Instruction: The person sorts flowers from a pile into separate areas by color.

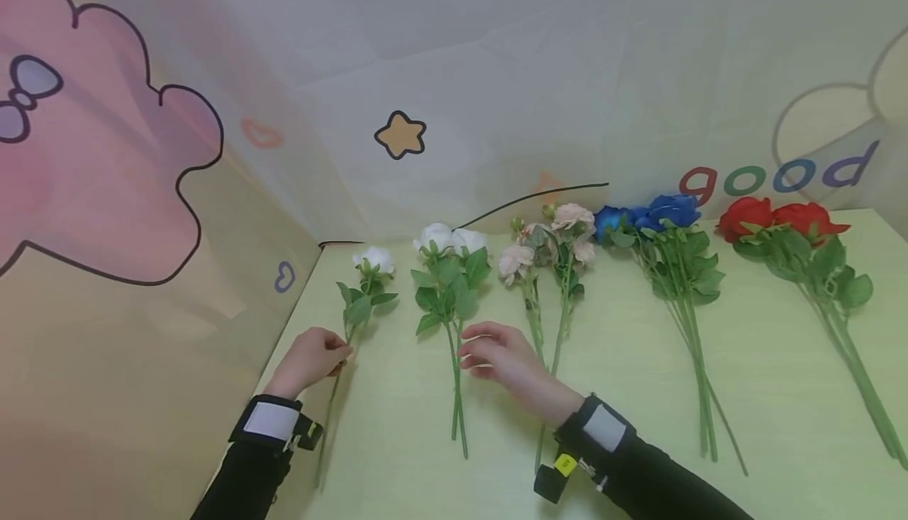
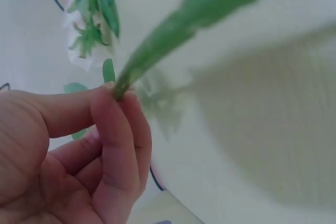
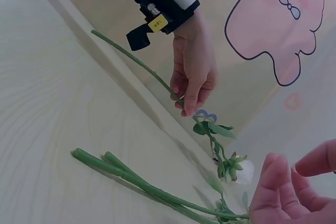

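At the left of the head view, my left hand (image 1: 310, 360) pinches the stem of a single white artificial flower (image 1: 373, 260) between thumb and fingers. The left wrist view has that green stem (image 2: 173, 35) running out of the pinch, close to the camera. My right hand (image 1: 505, 358) is beside the crossed stems of two white flowers (image 1: 448, 287), its fingers loosely bent and thumb apart. In the right wrist view nothing sits between those fingers (image 3: 275, 179), and the paired stems (image 3: 152, 190) pass just by them. Whether they touch cannot be told.
Pale pink flowers (image 1: 573, 221) lie right of the white pair, their stems partly under my right forearm. Farther right are blue flowers (image 1: 670, 211) and red flowers (image 1: 809, 221) on the pale yellow table (image 1: 610, 378). A printed cloth (image 1: 496, 110) hangs behind and at left.
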